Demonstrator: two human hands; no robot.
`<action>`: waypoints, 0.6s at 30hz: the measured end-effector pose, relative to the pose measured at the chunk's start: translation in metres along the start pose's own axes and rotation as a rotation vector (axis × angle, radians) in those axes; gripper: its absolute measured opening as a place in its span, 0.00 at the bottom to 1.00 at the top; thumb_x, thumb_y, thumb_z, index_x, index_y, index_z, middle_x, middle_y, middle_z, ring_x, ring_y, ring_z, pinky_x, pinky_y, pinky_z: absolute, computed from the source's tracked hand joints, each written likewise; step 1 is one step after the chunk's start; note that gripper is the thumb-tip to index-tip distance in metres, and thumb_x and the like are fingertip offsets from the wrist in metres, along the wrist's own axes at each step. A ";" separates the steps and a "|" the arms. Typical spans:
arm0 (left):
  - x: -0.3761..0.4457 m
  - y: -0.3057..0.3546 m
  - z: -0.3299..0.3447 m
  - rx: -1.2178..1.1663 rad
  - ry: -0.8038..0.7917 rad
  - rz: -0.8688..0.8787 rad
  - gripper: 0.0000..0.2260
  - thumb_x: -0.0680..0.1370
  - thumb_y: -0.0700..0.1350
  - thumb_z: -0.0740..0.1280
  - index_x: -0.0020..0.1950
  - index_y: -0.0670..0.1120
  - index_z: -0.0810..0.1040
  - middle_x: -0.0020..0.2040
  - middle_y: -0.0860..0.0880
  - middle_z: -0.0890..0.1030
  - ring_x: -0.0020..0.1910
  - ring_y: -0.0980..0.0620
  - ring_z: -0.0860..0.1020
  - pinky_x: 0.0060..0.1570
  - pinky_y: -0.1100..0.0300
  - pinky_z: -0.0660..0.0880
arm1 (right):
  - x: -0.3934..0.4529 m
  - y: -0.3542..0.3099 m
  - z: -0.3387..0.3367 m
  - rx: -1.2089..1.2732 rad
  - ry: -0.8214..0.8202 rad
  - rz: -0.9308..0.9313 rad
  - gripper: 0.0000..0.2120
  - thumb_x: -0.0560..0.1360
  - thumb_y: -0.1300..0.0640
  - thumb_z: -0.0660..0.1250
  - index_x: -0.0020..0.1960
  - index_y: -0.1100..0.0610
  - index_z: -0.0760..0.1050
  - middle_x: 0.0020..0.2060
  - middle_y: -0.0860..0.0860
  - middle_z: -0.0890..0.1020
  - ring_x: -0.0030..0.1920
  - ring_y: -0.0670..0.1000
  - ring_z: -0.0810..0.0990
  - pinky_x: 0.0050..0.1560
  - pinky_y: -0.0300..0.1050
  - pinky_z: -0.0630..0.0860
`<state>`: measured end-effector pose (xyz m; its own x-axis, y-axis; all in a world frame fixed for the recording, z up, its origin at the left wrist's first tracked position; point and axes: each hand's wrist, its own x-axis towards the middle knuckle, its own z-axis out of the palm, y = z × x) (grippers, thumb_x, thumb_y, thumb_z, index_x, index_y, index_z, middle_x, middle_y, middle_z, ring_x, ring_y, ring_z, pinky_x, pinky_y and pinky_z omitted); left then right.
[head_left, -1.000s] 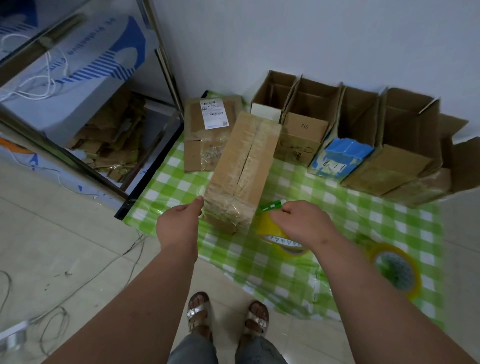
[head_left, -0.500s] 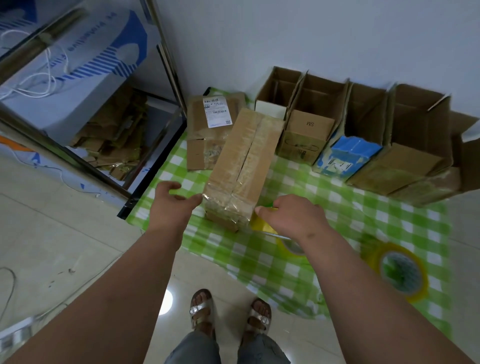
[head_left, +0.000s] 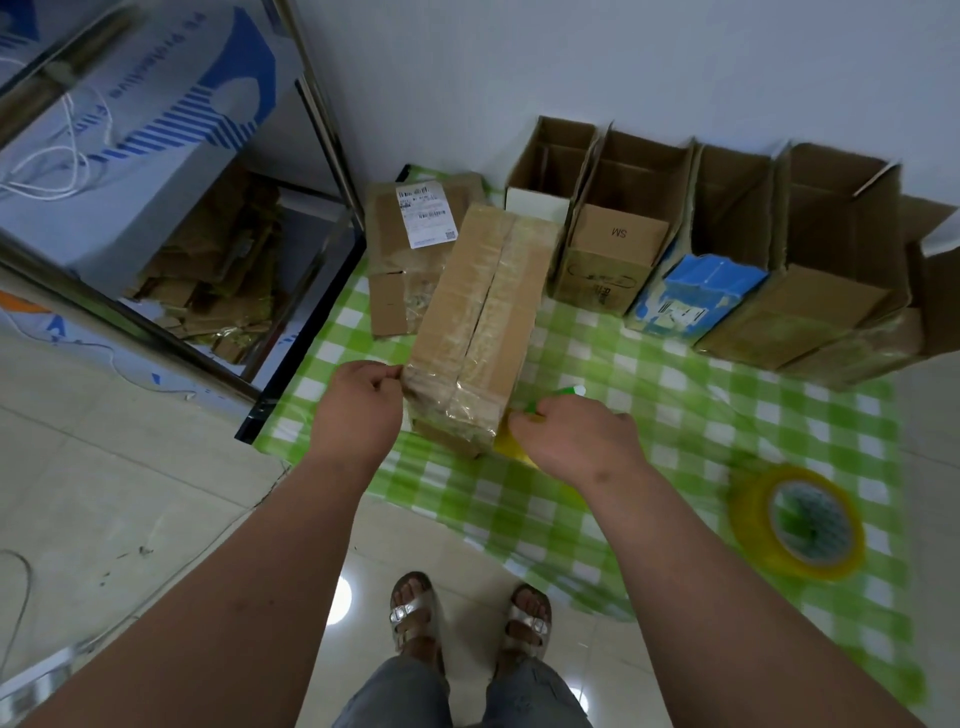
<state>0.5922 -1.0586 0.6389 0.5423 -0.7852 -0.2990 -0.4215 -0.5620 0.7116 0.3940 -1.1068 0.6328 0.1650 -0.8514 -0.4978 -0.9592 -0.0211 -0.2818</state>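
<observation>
Two silver sandals (head_left: 415, 616) are seen nearest, at 6 o'clock. Just past them the left hand (head_left: 358, 410) is held at the near left corner of the brown carton (head_left: 483, 317). Its fingers are curled against that corner. Whether any tape is pinched there cannot be told.

The right hand (head_left: 576, 441) is wrapped tight round a yellow tape roll (head_left: 506, 448). A green bit (head_left: 563, 396) sticks out past the fingers. The roll is held right beside the near right corner of the carton.

The carton is laid on a green checked cloth (head_left: 649, 415). Its long side runs from 6 o'clock to 12 o'clock, tipped a little toward 1 o'clock. A taped seam runs the same way along the top. From both hands the rest of the carton lies at 12 o'clock. The near short end sits between the hands, so that end is likely to be taped next, from side to side.

One carton is being worked on. Two tape rolls are counted: one held, and a second tape roll (head_left: 748, 525) at 3 o'clock, well apart. At 11 o'clock one labelled carton (head_left: 395, 249) is lying. At 12 to 2 o'clock four open cartons (head_left: 550, 150) are lined up by the wall, with maybe a fifth cut off at the edge. One blue box (head_left: 701, 286) is held in the third.
</observation>
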 end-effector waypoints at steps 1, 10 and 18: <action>0.002 -0.001 -0.001 -0.060 -0.031 -0.041 0.12 0.81 0.43 0.59 0.53 0.54 0.82 0.43 0.52 0.79 0.37 0.52 0.73 0.37 0.58 0.69 | 0.000 -0.001 0.000 0.004 0.003 0.010 0.19 0.75 0.39 0.53 0.35 0.51 0.71 0.34 0.47 0.76 0.38 0.50 0.72 0.53 0.55 0.62; 0.000 0.002 -0.002 -0.019 -0.255 -0.124 0.21 0.83 0.60 0.54 0.62 0.49 0.80 0.54 0.49 0.80 0.50 0.50 0.75 0.50 0.58 0.66 | -0.001 -0.015 0.001 -0.001 0.101 0.029 0.11 0.75 0.44 0.56 0.43 0.51 0.69 0.33 0.44 0.72 0.41 0.53 0.75 0.54 0.53 0.62; -0.001 -0.012 -0.001 0.065 -0.253 -0.141 0.34 0.80 0.66 0.52 0.78 0.45 0.61 0.78 0.44 0.61 0.76 0.43 0.62 0.71 0.49 0.62 | -0.015 -0.022 0.017 0.063 0.282 -0.137 0.05 0.76 0.55 0.60 0.48 0.45 0.67 0.47 0.47 0.71 0.45 0.53 0.75 0.65 0.53 0.58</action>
<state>0.5972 -1.0508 0.6313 0.4040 -0.7333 -0.5468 -0.4049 -0.6794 0.6120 0.4165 -1.0847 0.6325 0.2128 -0.9548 -0.2076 -0.9150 -0.1202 -0.3852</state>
